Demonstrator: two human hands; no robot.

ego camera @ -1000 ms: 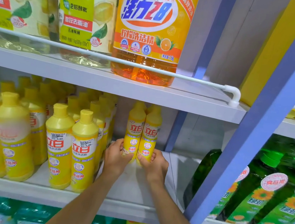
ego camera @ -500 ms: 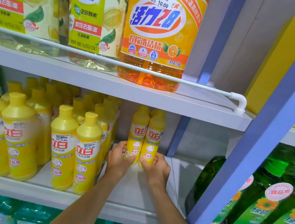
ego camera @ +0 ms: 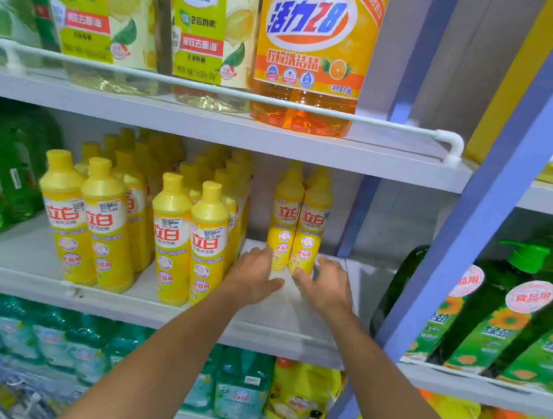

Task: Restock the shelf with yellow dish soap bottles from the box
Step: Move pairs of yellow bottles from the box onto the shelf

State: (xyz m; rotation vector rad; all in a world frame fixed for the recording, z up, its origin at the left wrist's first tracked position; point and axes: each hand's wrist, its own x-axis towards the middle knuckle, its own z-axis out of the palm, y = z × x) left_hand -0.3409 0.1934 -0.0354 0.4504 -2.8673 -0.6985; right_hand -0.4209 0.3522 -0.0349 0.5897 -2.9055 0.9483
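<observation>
Two slim yellow plastic dish soap bottles (ego camera: 297,222) with red lettering on their labels stand upright and touching each other at the back right of the pale grey middle shelf (ego camera: 290,317), apart from the fuller rows of matching yellow bottles (ego camera: 176,232) to the left. The person's left hand (ego camera: 253,275) rests with fingers loosely spread at the foot of the left bottle, fingertips just touching it; the right hand (ego camera: 325,287) is likewise spread, its thumb against the base of the right bottle, neither hand clasped around anything. The bottles look full, so each probably carries modest weight low down; tall and narrow, they seem liable to tip if nudged near the cap. Their glossy walls and smooth film labels may be slippery and would likely give a little under a squeeze, so the body below the shoulder looks the surest place to take hold. The supply box is out of view.
</observation>
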